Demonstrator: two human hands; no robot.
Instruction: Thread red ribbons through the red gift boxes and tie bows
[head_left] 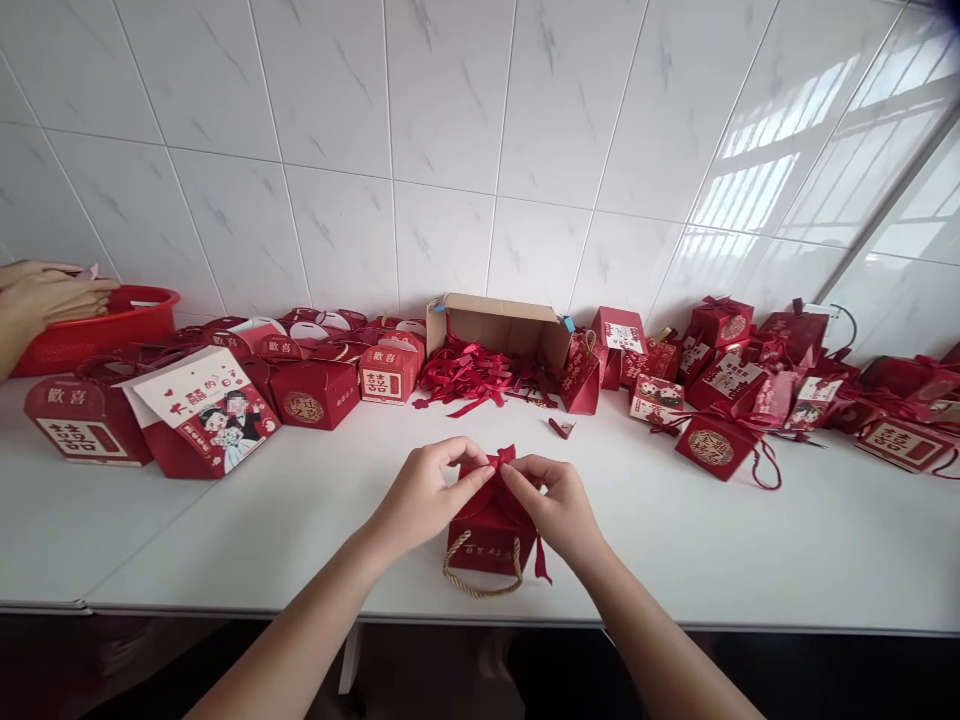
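Note:
A small red gift box (491, 545) with gold lettering stands near the front edge of the white table, between my hands. Its gold rope handle (484, 592) hangs down over the front face. At its top, a red ribbon (504, 458) is gathered into a knot or bow. My left hand (435, 490) pinches the ribbon from the left, thumb against fingers. From the other side, my right hand (555, 495) pinches it too, with the fingertips of both hands almost meeting. One ribbon end (541, 562) dangles at the box's right side.
Behind stands an open cardboard box (499, 318) spilling red ribbons (476, 372). Red gift boxes (311, 390) line the left, and more decorated boxes (727, 380) crowd the right. At far left, another person's hands (56, 295) are over a red plastic basin (105, 330). A tiled wall backs the table.

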